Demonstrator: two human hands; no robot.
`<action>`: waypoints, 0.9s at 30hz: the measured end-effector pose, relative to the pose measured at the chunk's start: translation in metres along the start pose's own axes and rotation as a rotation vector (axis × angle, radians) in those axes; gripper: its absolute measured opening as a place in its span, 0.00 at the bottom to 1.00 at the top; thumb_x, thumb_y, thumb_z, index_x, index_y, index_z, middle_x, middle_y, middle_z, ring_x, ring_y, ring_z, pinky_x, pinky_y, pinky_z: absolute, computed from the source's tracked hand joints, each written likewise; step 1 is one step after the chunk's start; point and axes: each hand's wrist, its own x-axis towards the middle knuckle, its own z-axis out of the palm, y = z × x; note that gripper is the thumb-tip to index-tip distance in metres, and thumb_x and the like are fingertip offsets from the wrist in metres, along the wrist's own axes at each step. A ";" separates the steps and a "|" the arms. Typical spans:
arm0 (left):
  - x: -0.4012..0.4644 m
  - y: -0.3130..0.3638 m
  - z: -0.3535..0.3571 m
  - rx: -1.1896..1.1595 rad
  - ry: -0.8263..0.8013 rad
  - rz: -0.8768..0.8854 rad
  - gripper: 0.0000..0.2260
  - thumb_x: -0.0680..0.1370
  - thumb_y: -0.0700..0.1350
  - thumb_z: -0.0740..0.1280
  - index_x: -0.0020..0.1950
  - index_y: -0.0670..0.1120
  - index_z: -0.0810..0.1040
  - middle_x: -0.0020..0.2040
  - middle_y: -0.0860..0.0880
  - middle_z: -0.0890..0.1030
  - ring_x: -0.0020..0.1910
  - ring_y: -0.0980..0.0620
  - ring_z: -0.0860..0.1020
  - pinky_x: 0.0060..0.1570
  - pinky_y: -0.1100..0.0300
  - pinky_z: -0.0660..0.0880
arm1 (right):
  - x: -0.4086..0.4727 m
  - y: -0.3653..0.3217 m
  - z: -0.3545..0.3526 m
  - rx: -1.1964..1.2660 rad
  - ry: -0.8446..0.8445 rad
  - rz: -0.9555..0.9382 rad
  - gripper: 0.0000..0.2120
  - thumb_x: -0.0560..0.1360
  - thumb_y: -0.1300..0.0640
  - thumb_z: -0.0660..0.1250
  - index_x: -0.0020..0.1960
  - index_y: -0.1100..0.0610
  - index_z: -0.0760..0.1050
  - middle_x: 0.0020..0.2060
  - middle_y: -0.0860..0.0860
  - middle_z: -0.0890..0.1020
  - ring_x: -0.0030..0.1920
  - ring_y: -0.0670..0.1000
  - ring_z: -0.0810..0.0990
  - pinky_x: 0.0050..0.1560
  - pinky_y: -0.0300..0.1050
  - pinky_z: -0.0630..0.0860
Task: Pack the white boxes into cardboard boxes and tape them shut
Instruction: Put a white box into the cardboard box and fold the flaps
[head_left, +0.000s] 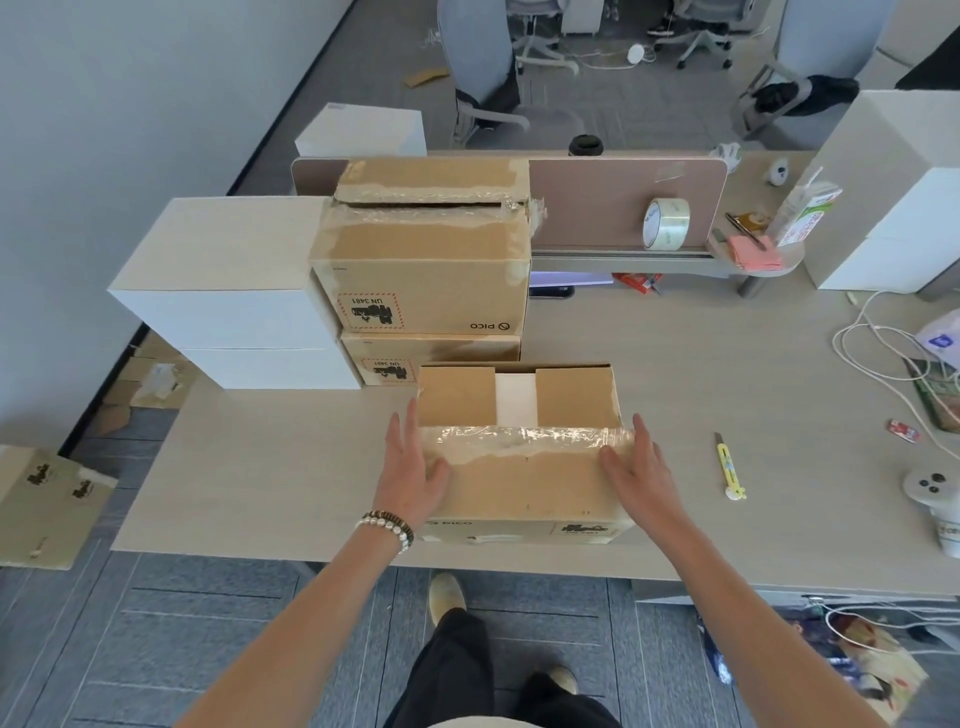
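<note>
On the desk (311, 467), left hand (410, 475) and right hand (636, 467), fingers straight, press the cardboard box (524, 483)

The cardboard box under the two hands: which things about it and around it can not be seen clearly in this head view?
- Cardboard box: the closed flaps hide the contents; only a white strip shows between the two small flaps.
- Far long flap: cannot tell where it lies.
- Left hand and right hand: they cover the near flap's ends.
- Tape roll: remaining tape too small to judge.
- Lower stacked box: mostly hidden.
</note>
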 end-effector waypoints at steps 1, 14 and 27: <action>0.004 0.002 0.001 0.006 0.002 -0.008 0.39 0.81 0.42 0.63 0.81 0.57 0.40 0.82 0.44 0.42 0.80 0.45 0.52 0.65 0.61 0.60 | 0.003 -0.002 0.002 -0.002 0.003 0.011 0.35 0.82 0.45 0.58 0.82 0.48 0.43 0.76 0.56 0.61 0.75 0.60 0.63 0.69 0.56 0.64; 0.048 0.006 0.025 0.238 -0.028 -0.244 0.33 0.84 0.55 0.52 0.81 0.47 0.38 0.81 0.38 0.44 0.80 0.39 0.45 0.77 0.40 0.46 | 0.040 -0.019 0.017 -0.110 -0.010 0.150 0.35 0.82 0.42 0.53 0.82 0.52 0.41 0.73 0.57 0.62 0.71 0.62 0.66 0.67 0.57 0.65; 0.045 0.003 0.031 0.325 0.036 -0.239 0.34 0.83 0.62 0.50 0.82 0.47 0.42 0.63 0.41 0.71 0.52 0.41 0.78 0.42 0.53 0.72 | 0.036 -0.009 0.025 -0.173 0.023 0.138 0.32 0.82 0.40 0.50 0.81 0.48 0.42 0.67 0.57 0.68 0.63 0.63 0.72 0.62 0.58 0.68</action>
